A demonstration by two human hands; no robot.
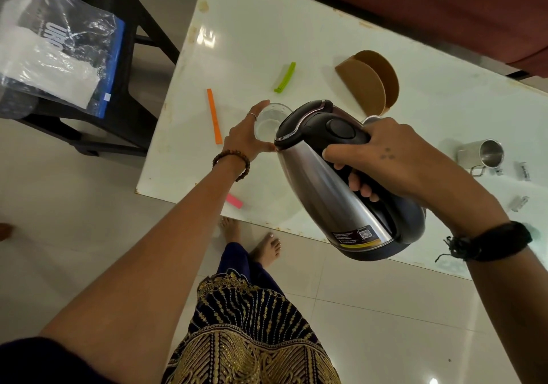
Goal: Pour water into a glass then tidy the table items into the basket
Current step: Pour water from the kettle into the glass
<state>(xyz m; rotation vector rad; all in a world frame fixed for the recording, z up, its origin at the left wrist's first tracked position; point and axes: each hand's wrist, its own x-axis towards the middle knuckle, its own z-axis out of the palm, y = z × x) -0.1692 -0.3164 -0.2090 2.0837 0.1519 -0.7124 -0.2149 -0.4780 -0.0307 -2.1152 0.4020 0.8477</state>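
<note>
far left, a clear plastic bag (pixel 56 48) with white contents lies on a dark stool (pixel 124 66) beside the white desk (pixel 296 42). on the desk, an orange strip (pixel 214 116) lies just left of the left hand (pixel 247 139), and a pink strip (pixel 235 200) sits at the near edge, partly hidden by the forearm. a green clip (pixel 285 77) lies farther back, apart from the others. the left hand's grip is curled around the drinking glass (pixel 271 122), which stands upright on the desk, thumb and fingers touching its side. the glass holds some clear water. the right hand (pixel 394 161) has its grip closed tight on the black handle of a steel electric kettle (pixel 326 182), which is tilted with its lidded top over the glass rim; the spout itself is hidden. behind the kettle stands a brown holder (pixel 370 81) with rounded panels. to the right, a steel mug (pixel 483 155) lies on its side, with a small white label (pixel 525 174) and a small clear object (pixel 519 202) near it.
</note>
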